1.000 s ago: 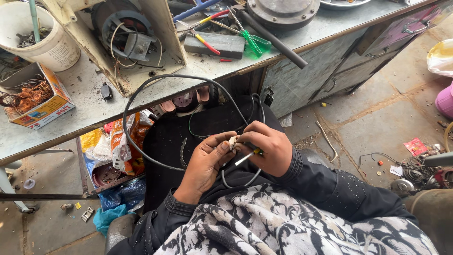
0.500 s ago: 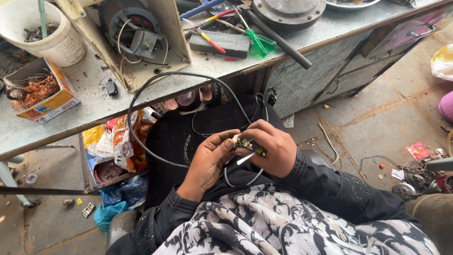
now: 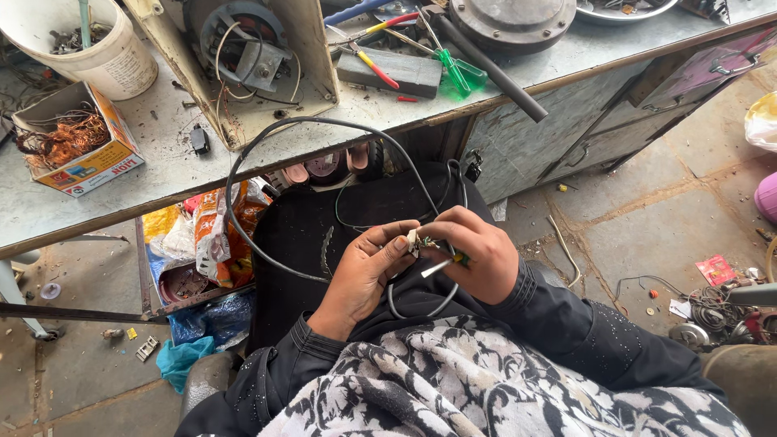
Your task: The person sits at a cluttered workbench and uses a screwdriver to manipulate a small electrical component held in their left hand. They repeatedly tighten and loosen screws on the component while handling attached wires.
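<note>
Head view, looking down over lap and workbench. Left hand point(image 3: 360, 271) pinching a small white part point(image 3: 413, 241) between thumb and fingertips, closed narrowly on it, held up over the lap so the work sits close under the eyes. Right hand point(image 3: 473, 255) curled shut around the other side of the same small piece, gripping a thin white-handled tool point(image 3: 437, 267) angled toward the left hand, with a bit of green and yellow showing under the fingers; exact shape of the piece hidden by the fingers. Black cable point(image 3: 243, 235) looping from the hands up to the near edge of the surface point(image 3: 162, 174) and back down, slack enough to leave the end free for handling.

On the surface, near the front edge: an open cream metal housing with a motor and wires point(image 3: 243, 57), tipped so its inside faces the seat. Just right of it a grey block point(image 3: 388, 73), red-and-yellow-handled pliers point(image 3: 376, 65) and a green-handled screwdriver point(image 3: 453, 73), all within arm's reach. Toward the left edge a cardboard box of copper wire point(image 3: 69, 137) and a white bucket point(image 3: 89, 48) of scrap parts. At the far right a round grey metal cover point(image 3: 510, 16). Below the surface, colourful bags point(image 3: 214, 235) stuffed on a low shelf.
</note>
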